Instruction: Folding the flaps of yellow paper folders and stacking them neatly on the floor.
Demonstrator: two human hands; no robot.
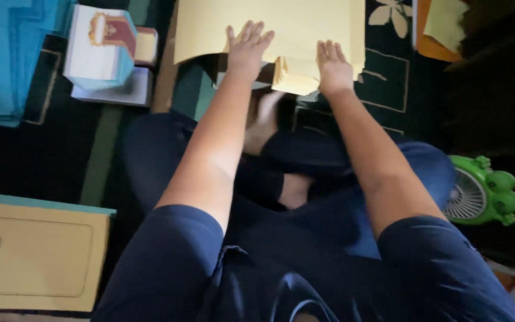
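I sit cross-legged on a dark patterned carpet with both arms stretched forward. My left hand lies flat, fingers spread, on a large pale yellow sheet of paper. My right hand presses flat on the same yellow paper stack, near its folded lower edge. Neither hand grips anything; both palms rest on the paper.
A yellow folder on a teal one lies at my lower left. Blue sheets and small boxes sit at the upper left. A green frog-shaped fan stands to my right. Orange and yellow papers are at the upper right.
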